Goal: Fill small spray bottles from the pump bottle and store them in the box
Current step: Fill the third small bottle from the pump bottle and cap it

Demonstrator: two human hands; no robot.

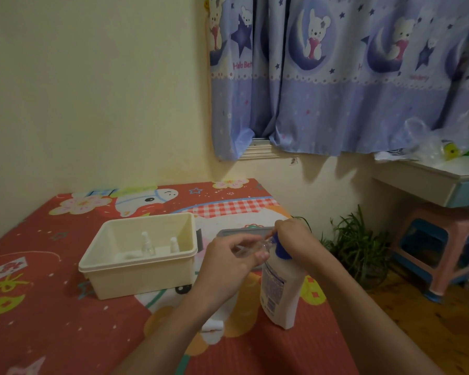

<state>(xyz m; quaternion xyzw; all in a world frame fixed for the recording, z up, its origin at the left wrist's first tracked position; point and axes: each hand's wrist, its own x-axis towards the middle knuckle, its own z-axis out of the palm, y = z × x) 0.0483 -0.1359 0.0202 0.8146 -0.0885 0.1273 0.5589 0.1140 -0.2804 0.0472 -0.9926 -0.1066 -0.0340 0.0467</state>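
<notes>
Filling step, head view. At lower centre of the frame the left hand (229, 262) grasps a small clear spray bottle (251, 249), pinched between thumb and curled fingers and tilted so that its open end points right, toward the blue pump head (279, 246) of the white pump bottle (280, 290). The right hand (292, 240) lies over that pump head from above, fingers bent around it; whether it is pressing down cannot be told. The mouth of the small bottle appears to meet the pump spout, though the exact contact is hidden by the fingers. The pump bottle stands upright on the red patterned mat (65, 307), just right of centre. To the left of the hands, near but apart, sits the cream box (136, 269), open-topped, with two capped spray bottles (147, 246) standing upright inside against its far wall. A grey lid (241, 232), partly hidden, lies behind the hands. Further out: a blue curtain (349, 77) at upper right, a potted plant (355, 244) on the floor at right, and a pink and blue stool (439, 247) beneath a white desk (430, 177) at the right edge. Judged state of the task: two bottles already stored, a third being filled. The next move calls for steady downward strokes on the pump while the small bottle is kept aligned with the spout; then the sprayer cap must be fitted and the bottle set upright in the box beside the others.
</notes>
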